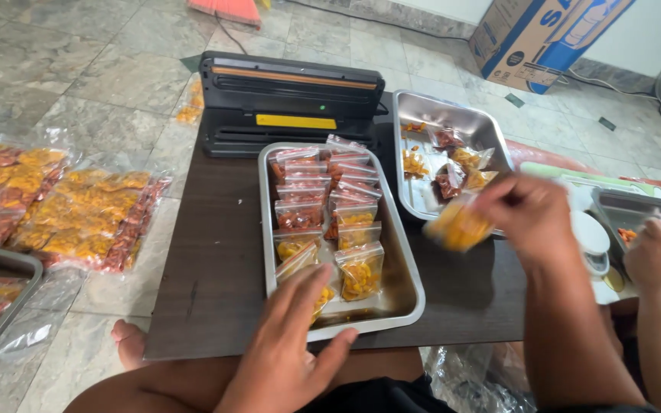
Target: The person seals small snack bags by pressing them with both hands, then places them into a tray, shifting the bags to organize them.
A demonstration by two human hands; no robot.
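Pouch (458, 226) of yellow snack, pinched in my right hand (531, 213) above the table's (216, 252) right edge; a loose pinch could drop it. My left hand (288, 344), fingers spread, rests on the tray (407, 287) at the near edge and might nudge the packed rows (329, 206).

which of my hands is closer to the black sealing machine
Right. The right hand with a yellow bag is nearer the sealing machine; the left hand rests at the tray's near edge.

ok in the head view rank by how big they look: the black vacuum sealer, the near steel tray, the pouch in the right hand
1. Near steel tray, though it is closer to the camera
2. Black vacuum sealer
3. Pouch of yellow snacks, blurred, held by the right hand
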